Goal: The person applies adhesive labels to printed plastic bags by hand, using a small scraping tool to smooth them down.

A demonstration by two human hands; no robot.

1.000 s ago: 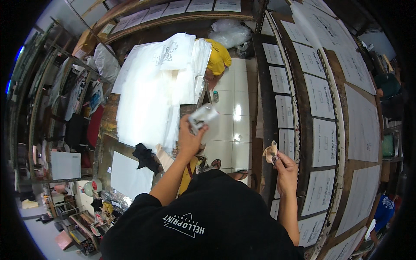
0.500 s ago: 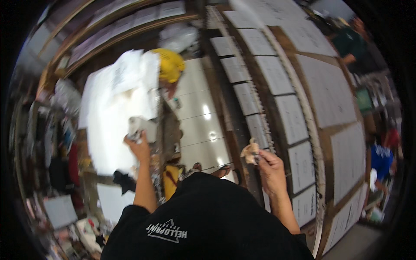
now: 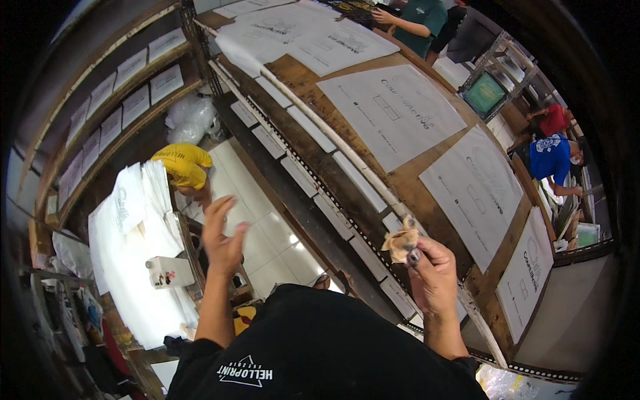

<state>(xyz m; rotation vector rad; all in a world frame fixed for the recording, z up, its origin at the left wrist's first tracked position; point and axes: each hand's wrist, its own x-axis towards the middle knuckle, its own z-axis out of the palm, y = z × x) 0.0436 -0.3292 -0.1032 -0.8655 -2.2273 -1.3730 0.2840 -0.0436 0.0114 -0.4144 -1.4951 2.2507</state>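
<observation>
Left hand (image 3: pixel 223 233) is held raised at the aisle, fingers spread, thumb apart, nothing gripped. Right hand (image 3: pixel 433 270) is pinched: stained beige cloth (image 3: pixel 400 241) is held between thumb and fingers. Room for moving is given by the tiled floor (image 3: pixel 267 230), seen as a strip between sheet stack (image 3: pixel 117 250) and drying rack. Rack side is edged by a pale rail (image 3: pixel 333 139); rail is overlapped by the cloth in view, contact cannot be told. Far end of the stack is flanked by a bent-over co-worker in yellow (image 3: pixel 183 163). Off-white container (image 3: pixel 170 272) is set on the stack near its aisle-side edge, lower left of left hand, apart from it. Cloth is positioned well right of left hand, at right fingertips.
</observation>
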